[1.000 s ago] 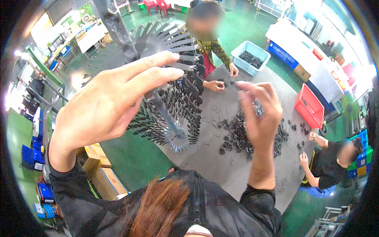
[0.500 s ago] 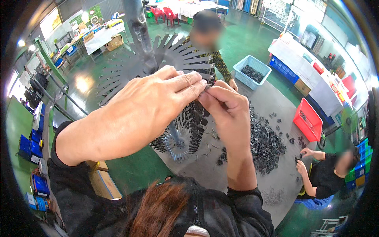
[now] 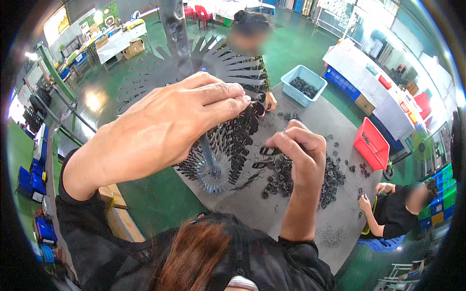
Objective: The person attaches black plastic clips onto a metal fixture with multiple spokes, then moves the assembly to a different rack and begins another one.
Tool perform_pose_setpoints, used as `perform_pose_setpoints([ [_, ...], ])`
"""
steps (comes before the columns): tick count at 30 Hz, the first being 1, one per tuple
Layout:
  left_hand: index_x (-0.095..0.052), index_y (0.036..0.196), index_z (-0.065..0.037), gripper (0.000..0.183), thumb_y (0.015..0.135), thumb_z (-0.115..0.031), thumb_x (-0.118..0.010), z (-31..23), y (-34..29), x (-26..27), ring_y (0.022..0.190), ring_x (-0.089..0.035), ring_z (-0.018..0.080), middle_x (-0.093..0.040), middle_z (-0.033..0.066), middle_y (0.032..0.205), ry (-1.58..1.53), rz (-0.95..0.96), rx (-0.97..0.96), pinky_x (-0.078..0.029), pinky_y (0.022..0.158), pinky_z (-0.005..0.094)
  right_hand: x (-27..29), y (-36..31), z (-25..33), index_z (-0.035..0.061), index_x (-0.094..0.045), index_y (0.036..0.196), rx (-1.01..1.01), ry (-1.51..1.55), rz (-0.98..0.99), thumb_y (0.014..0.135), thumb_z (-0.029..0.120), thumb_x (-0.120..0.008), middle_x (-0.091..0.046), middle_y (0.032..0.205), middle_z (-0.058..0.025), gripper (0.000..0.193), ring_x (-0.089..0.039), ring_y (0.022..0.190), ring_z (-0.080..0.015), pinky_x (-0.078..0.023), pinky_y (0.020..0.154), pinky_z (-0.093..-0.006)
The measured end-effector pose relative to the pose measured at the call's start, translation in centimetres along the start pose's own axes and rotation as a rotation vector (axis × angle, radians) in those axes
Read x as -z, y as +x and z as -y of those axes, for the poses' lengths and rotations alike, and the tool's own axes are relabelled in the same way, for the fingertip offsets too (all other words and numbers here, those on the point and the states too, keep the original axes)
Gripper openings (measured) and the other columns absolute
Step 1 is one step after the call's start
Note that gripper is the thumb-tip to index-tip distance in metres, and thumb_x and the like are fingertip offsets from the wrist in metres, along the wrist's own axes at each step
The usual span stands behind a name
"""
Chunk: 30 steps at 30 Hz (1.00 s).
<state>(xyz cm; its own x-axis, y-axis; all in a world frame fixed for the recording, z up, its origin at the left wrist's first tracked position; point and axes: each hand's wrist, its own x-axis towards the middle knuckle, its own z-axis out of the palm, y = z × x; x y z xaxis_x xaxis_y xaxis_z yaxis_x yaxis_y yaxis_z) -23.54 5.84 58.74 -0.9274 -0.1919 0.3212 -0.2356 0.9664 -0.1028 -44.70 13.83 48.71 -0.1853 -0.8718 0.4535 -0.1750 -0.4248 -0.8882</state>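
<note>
A tall rack of slotted metal discs on a pole stands before me; its upper disc (image 3: 160, 70) has flat prongs spreading outward. My left hand (image 3: 206, 104) reaches over this disc, fingers pressed together at its right edge; what they grip is hidden. Small black pieces (image 3: 248, 121) hang in dense rows just below those fingertips. Lower on the pole is a smaller, toothed disc (image 3: 213, 173). Over the table my right hand (image 3: 303, 150) is closed, with a small black frame-shaped piece (image 3: 269, 151) at its slightly blurred fingertips. Beneath it lies a heap of similar black pieces (image 3: 332, 186).
On the grey table (image 3: 291, 247) are a blue basket (image 3: 303, 99) of black pieces, a red tray (image 3: 373, 150) and a pile of thin wire bits (image 3: 332, 236). One person (image 3: 250, 34) works behind the rack; another (image 3: 400, 208) sits at the right handling pieces.
My right hand has moved away from my left fingertips, down and right to above the heap, and now has a black piece at its fingertips. My left hand stays at the disc's edge.
</note>
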Motion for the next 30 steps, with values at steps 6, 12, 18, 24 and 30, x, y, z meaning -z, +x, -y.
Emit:
perform_pose_setpoints([
  [6, -0.051, 0.126, -0.007, 0.058, 0.071, 0.013, -0.052, -0.8, -0.1, 0.1, 0.117, -0.051, 0.0347, -0.05, 0.0134, 0.131, -0.083, 0.014, 0.073, -0.047, 0.093, 0.0416, -3.8, 1.4, -1.4, 0.0034, -0.071, 0.09, 0.291, -0.254, -0.337, 0.081, 0.008, -0.069, -0.047, 0.062, -0.0025, 0.01, -0.042, 0.052, -0.012, -0.033, 0.054, -0.0269],
  [12, -0.049, 0.127, -0.005, 0.056, 0.074, 0.01, -0.055, -1.8, 0.5, -0.2, 0.115, -0.051, 0.0345, -0.049, 0.015, 0.131, -0.053, 0.008, 0.129, -0.05, 0.087, 0.041, -4.6, 2.1, -1.1, -0.0002, -0.067, 0.084, 0.306, -0.252, -0.314, 0.08, 0.008, -0.07, -0.045, 0.063, -0.0044, 0.01, -0.044, 0.055, -0.0156, -0.033, 0.055, -0.0292],
  [18, -0.049, 0.128, 0.0, 0.06, 0.069, 0.008, -0.058, -2.5, 1.4, -0.1, 0.105, -0.056, 0.0326, -0.052, 0.0151, 0.128, 0.11, 0.072, 0.12, -0.051, 0.085, 0.0393, -3.0, 2.6, -0.5, -0.0022, -0.068, 0.083, 0.214, -0.03, -0.155, 0.079, 0.004, -0.068, -0.046, 0.068, -0.0026, 0.007, -0.044, 0.062, -0.0112, -0.034, 0.057, -0.0245],
  [24, -0.052, 0.125, 0.001, 0.059, 0.067, 0.008, -0.058, -1.2, 1.0, -0.3, 0.103, -0.056, 0.0329, -0.055, 0.015, 0.125, 0.124, 0.012, 0.102, -0.05, 0.087, 0.039, 1.9, 2.3, -1.8, -0.0043, -0.068, 0.072, -0.035, 0.31, 0.215, 0.076, 0.008, -0.064, -0.049, 0.066, -0.0011, 0.014, -0.044, 0.068, -0.0108, -0.032, 0.064, -0.025],
  [30, -0.053, 0.122, 0.002, 0.054, 0.069, 0.012, -0.054, 0.6, 0.1, 0.1, 0.112, -0.054, 0.0331, -0.054, 0.0145, 0.127, 0.042, -0.002, 0.057, -0.047, 0.092, 0.0394, 1.7, 2.4, -2.5, -0.0048, -0.068, 0.07, -0.05, 0.238, 0.037, 0.079, 0.009, -0.062, -0.051, 0.064, -0.0012, 0.017, -0.044, 0.066, -0.0104, -0.035, 0.07, -0.0266],
])
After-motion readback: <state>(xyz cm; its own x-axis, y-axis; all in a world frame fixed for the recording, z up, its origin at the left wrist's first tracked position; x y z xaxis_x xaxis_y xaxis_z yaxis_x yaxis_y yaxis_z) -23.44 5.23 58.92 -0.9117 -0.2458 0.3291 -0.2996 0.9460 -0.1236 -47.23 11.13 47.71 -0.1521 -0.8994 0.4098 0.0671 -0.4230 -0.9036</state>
